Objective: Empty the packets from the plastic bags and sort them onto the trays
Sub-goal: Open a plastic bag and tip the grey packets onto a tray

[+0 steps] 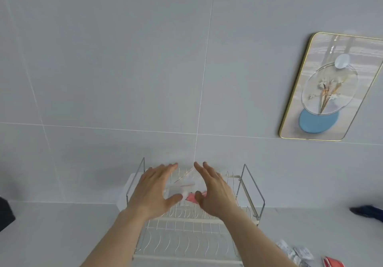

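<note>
A two-tier white wire rack (251, 188) stands against the grey tiled wall. On its upper tray lies a clear plastic bag (186, 180) with a red packet (191, 197) inside. My left hand (154, 190) and my right hand (214, 188) hover over the bag from either side, fingers spread, palms down, holding nothing. Whether they touch the bag is hard to tell. The lower tray (186, 244) shows bare wire. Silver packets (294, 252) and a red packet (333, 262) lie on the counter at the bottom right.
A gold-framed picture (329, 88) hangs on the wall at the right. A dark object (6, 212) sits at the left edge of the counter and a dark blue thing (367, 211) at the right edge.
</note>
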`<action>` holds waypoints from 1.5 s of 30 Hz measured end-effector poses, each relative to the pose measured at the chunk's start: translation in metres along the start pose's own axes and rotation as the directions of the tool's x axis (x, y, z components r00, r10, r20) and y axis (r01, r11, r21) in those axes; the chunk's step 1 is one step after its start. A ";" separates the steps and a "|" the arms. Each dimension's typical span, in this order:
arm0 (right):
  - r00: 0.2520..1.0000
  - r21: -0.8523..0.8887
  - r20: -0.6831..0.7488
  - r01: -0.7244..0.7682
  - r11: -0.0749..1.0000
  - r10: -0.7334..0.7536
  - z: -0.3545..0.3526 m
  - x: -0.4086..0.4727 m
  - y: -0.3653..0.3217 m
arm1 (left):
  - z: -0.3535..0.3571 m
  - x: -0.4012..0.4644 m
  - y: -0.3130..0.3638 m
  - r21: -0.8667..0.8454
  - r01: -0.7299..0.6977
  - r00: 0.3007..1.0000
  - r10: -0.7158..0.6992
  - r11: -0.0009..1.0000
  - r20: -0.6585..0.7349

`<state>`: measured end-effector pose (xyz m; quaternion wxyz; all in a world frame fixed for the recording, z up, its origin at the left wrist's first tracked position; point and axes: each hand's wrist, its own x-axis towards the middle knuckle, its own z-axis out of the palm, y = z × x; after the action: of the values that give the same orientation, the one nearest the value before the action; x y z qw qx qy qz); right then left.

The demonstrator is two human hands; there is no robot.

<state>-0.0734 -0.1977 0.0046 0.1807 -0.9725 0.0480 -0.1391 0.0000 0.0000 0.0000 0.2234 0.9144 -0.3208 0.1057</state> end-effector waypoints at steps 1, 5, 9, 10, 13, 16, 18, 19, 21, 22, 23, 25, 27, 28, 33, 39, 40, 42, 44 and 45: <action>1.000 0.012 0.014 0.000 1.000 0.000 0.004 0.000 -0.001 | 0.002 -0.003 0.001 -0.010 0.007 1.000 -0.007 1.000 0.021; 0.999 -0.006 0.046 -0.027 1.000 0.027 0.020 -0.003 0.000 | 0.013 -0.011 0.002 -0.009 0.053 0.997 -0.053 0.999 0.053; 0.999 0.021 0.018 -0.034 0.999 0.033 0.033 -0.007 0.002 | 0.019 -0.014 0.001 0.004 0.078 0.997 -0.078 0.997 0.027; 0.999 0.044 -0.026 -0.028 0.999 0.029 0.035 -0.007 0.002 | 0.021 -0.014 0.001 0.006 0.080 0.997 -0.080 0.997 0.024; 0.991 0.117 -0.130 -0.027 0.993 0.043 0.041 -0.006 0.001 | 0.023 -0.014 0.000 -0.024 0.077 0.997 -0.077 0.997 -0.004; 0.981 0.227 -0.172 -0.045 0.973 0.085 0.038 -0.001 -0.002 | 0.018 -0.010 0.002 -0.041 0.059 0.996 -0.062 0.997 -0.068; 0.966 0.296 -0.228 -0.052 0.954 0.123 0.031 0.005 -0.004 | 0.011 -0.002 0.005 -0.061 0.046 0.991 -0.054 0.997 -0.119; 0.957 0.352 -0.248 -0.056 0.934 0.151 0.025 0.008 -0.005 | 0.006 0.002 0.008 -0.080 0.040 0.988 -0.051 0.996 -0.148; 0.945 0.484 -0.266 -0.039 0.874 0.189 0.008 0.013 -0.006 | -0.006 0.012 0.014 -0.135 0.017 0.977 -0.045 0.991 -0.208; 0.941 0.537 -0.274 -0.021 0.843 0.198 -0.001 0.014 -0.007 | -0.012 0.017 0.020 -0.160 -0.001 0.971 -0.038 0.987 -0.238; 0.936 0.581 -0.287 0.001 0.814 0.204 -0.013 0.014 -0.009 | -0.019 0.021 0.025 -0.182 -0.020 0.964 -0.030 0.983 -0.266; 0.925 0.659 -0.306 0.036 0.751 0.224 -0.035 0.012 -0.013 | -0.033 0.028 0.039 -0.237 -0.053 0.955 -0.020 0.970 -0.296; 0.919 0.737 -0.300 0.052 0.673 0.257 -0.057 0.005 -0.014 | -0.046 0.032 0.054 -0.338 -0.091 0.958 -0.011 0.937 -0.288; 0.916 0.772 -0.290 0.052 0.633 0.278 -0.066 0.000 -0.014 | -0.050 0.031 0.061 -0.391 -0.104 0.963 -0.006 0.914 -0.269; 0.907 0.880 -0.206 0.008 0.475 0.366 -0.088 -0.040 -0.007 | -0.049 0.015 0.091 -0.604 -0.090 0.991 0.012 0.792 -0.133; 0.900 0.868 -0.079 -0.149 0.473 0.428 -0.059 -0.102 0.022 | -0.001 -0.028 0.102 -0.738 0.114 0.988 0.001 0.665 0.153; 0.896 0.860 -0.060 -0.178 0.479 0.440 -0.050 -0.112 0.028 | 0.010 -0.037 0.101 -0.736 0.145 0.980 0.008 0.662 0.200; 0.884 0.843 -0.018 -0.238 0.483 0.467 -0.031 -0.129 0.037 | 0.031 -0.055 0.099 -0.710 0.215 0.957 -0.001 0.671 0.289; 0.865 0.815 0.018 -0.303 0.494 0.502 -0.012 -0.144 0.044 | 0.049 -0.075 0.098 -0.702 0.312 0.930 -0.054 0.641 0.364; 0.851 0.800 0.030 -0.334 0.498 0.524 -0.002 -0.152 0.047 | 0.056 -0.085 0.097 -0.707 0.368 0.913 -0.090 0.605 0.398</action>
<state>-0.2213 -0.2200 -0.0492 0.6071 -0.7292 0.2435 -0.2012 -0.1249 -0.0481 -0.0443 0.5468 0.7692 -0.2453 -0.2218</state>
